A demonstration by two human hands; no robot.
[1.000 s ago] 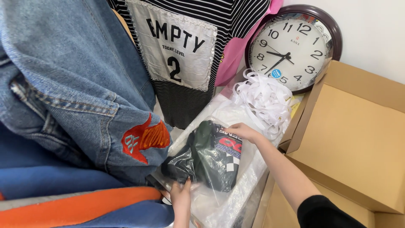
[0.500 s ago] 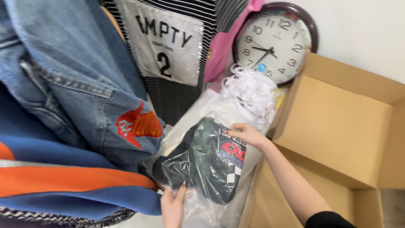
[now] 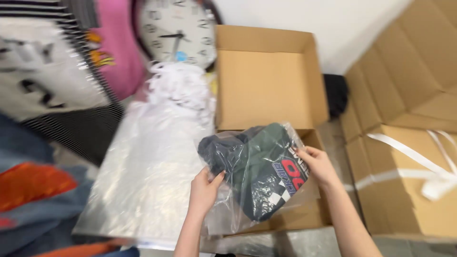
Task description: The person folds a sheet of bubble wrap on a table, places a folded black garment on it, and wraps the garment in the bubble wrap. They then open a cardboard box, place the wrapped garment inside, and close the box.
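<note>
A clear plastic bag (image 3: 259,173) holds a folded dark green and navy garment with red and white print. My left hand (image 3: 203,190) grips the bag's lower left edge. My right hand (image 3: 318,165) holds its right side. Together they keep the bag over the front edge of an open cardboard box (image 3: 266,85) with its flaps up.
A stack of clear plastic bags (image 3: 147,166) lies left of the box. White strips (image 3: 178,88) sit piled below a round wall clock (image 3: 178,31). Denim and orange clothing (image 3: 33,200) hangs at the left. More cardboard boxes (image 3: 409,166) with white tape stand on the right.
The view has swung right. My hands have carried the bagged garment from the plastic stack rightward, over the open box.
</note>
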